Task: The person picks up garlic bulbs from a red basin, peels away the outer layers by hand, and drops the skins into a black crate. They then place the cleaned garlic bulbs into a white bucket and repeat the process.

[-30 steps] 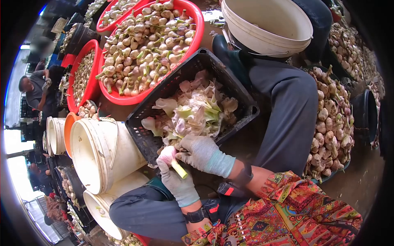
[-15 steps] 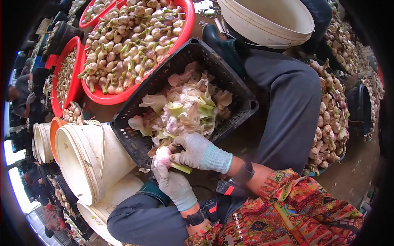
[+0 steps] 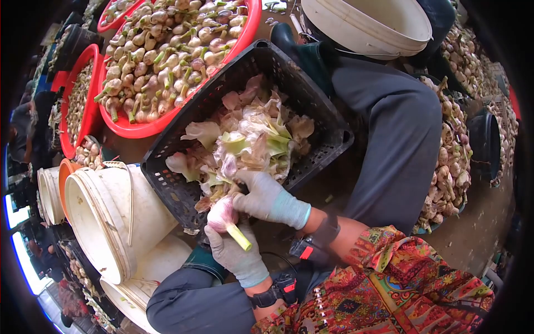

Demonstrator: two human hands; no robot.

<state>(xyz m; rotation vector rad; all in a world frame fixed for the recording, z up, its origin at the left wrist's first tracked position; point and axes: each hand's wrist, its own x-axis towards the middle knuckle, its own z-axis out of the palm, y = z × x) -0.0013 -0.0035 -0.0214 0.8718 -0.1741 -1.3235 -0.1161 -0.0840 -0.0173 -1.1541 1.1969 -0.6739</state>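
Note:
A garlic bulb (image 3: 222,215), whitish-purple with a short green stem pointing down to the right, sits between my two gloved hands. My left hand (image 3: 238,250) is closed on the bulb from below. The gloved fingers of my right hand (image 3: 267,197) are bent together against the bulb's upper right side, at the near edge of a black crate. Inside the black crate (image 3: 183,119) lies a heap of papery garlic skins and leaves (image 3: 253,133), right behind the hands.
A red basin (image 3: 139,131) full of garlic bulbs stands beyond the crate, a smaller red one (image 3: 68,106) to its left. White buckets (image 3: 128,211) lie at left. Another white bucket (image 3: 367,28) is at the top. Garlic piles (image 3: 448,167) are at right. People are at the far left.
The bulb has turned, so more of it and its stem now show. My right hand has shifted slightly left. The whole view has shifted a little.

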